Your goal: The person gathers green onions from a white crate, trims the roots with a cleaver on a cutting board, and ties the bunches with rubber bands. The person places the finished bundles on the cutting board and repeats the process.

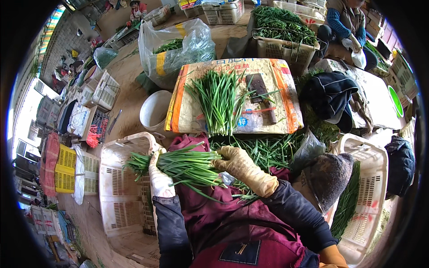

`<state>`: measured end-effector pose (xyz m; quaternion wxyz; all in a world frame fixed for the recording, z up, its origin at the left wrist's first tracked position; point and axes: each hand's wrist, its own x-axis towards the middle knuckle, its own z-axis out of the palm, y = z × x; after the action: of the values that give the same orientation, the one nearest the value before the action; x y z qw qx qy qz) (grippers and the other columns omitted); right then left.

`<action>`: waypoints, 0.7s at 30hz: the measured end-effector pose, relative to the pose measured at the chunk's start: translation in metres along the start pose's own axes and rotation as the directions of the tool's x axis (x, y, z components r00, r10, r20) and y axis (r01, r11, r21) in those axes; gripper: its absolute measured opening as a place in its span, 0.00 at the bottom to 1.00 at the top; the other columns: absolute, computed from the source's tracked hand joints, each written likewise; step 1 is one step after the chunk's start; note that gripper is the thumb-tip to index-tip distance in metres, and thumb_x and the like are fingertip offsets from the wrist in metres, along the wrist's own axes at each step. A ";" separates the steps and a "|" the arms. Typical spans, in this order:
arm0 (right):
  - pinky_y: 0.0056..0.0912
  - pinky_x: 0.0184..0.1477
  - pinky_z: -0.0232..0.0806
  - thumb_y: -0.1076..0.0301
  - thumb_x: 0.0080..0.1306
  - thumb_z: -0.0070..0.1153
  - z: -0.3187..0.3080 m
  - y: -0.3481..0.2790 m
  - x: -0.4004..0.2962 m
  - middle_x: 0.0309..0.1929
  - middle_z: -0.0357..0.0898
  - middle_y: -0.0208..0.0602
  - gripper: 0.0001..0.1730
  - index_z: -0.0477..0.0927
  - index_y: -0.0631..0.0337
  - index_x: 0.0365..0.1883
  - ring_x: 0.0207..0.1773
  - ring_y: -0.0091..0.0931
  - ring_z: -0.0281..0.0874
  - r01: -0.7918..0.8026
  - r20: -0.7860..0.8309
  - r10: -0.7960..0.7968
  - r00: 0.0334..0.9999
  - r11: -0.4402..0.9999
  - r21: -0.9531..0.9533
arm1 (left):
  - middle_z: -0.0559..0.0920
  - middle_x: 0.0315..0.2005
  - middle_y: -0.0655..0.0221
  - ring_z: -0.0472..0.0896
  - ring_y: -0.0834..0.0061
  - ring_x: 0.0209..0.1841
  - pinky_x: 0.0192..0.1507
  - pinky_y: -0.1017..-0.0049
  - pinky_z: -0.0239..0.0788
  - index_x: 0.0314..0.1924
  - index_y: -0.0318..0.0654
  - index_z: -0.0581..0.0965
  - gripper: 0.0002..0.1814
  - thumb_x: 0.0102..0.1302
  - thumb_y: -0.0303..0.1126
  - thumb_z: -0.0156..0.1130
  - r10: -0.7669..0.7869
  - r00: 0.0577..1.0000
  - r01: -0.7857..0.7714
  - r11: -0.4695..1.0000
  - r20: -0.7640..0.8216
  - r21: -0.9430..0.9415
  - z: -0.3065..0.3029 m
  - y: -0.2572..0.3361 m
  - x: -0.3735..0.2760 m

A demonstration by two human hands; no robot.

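Note:
A bunch of green Chinese chives lies across the lap, held by my gloved left hand near its leafy end. My gloved right hand has its fingertips at the white stem ends; whether they pinch any stems is hard to tell. In front, a second bunch of chives rests on a board covered with a printed woven sack, stem ends towards me. To its right lies a broad dark blade with a handle, with a red strip near it. Loose green leaves are heaped below the board's near edge.
Plastic crates stand at my left and right, the right one holding greens. A white bucket sits left of the board. Beyond are a clear bag of greens and a full crate. A co-worker sits at upper right.

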<state>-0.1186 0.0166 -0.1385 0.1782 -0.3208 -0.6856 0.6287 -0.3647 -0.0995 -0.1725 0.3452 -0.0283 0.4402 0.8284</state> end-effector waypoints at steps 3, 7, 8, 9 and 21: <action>0.26 0.37 0.71 0.68 0.60 0.66 0.004 0.008 0.000 0.31 0.84 0.35 0.15 0.82 0.68 0.42 0.32 0.19 0.77 0.000 0.043 0.000 0.999 1.000 -0.009 | 0.82 0.37 0.70 0.80 0.75 0.39 0.49 0.72 0.75 0.45 0.38 0.79 0.11 0.65 0.33 0.63 -0.016 0.993 0.014 1.000 0.114 0.021 0.003 0.001 -0.003; 0.26 0.36 0.71 0.65 0.60 0.66 0.001 0.010 0.002 0.29 0.84 0.33 0.13 0.83 0.61 0.41 0.30 0.18 0.77 0.119 0.103 -0.099 0.990 0.969 -0.217 | 0.77 0.33 0.74 0.76 0.78 0.35 0.46 0.74 0.72 0.45 0.39 0.76 0.09 0.68 0.33 0.60 -0.061 0.967 0.058 0.998 0.247 0.018 -0.008 0.004 0.002; 0.26 0.36 0.71 0.64 0.60 0.66 0.000 0.009 0.002 0.30 0.84 0.34 0.13 0.84 0.60 0.41 0.29 0.19 0.78 0.153 0.132 -0.123 0.984 0.957 -0.247 | 0.77 0.33 0.74 0.75 0.78 0.35 0.45 0.74 0.72 0.45 0.39 0.76 0.09 0.68 0.33 0.60 -0.069 0.960 0.068 0.998 0.273 0.013 -0.013 0.005 0.007; 0.31 0.36 0.73 0.61 0.61 0.63 -0.001 0.007 0.002 0.29 0.84 0.37 0.12 0.84 0.56 0.40 0.30 0.28 0.82 0.189 0.131 -0.153 0.980 0.921 -0.340 | 0.77 0.32 0.73 0.75 0.77 0.35 0.45 0.74 0.72 0.43 0.38 0.76 0.08 0.69 0.34 0.58 -0.079 0.968 0.072 0.997 0.239 0.038 0.002 0.007 -0.004; 0.36 0.27 0.73 0.67 0.56 0.54 -0.041 0.057 0.007 0.23 0.80 0.36 0.04 0.80 0.52 0.29 0.26 0.36 0.81 0.149 -0.124 -0.469 0.874 0.501 -0.852 | 0.84 0.34 0.70 0.82 0.73 0.36 0.44 0.73 0.77 0.41 0.38 0.81 0.09 0.64 0.33 0.63 -0.148 0.982 0.136 0.985 0.118 0.107 -0.002 0.009 0.006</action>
<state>-0.0846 0.0526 -0.1895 0.2349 -0.3390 -0.9021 0.1272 -0.3756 -0.1011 -0.1692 0.4316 0.0096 0.4547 0.7790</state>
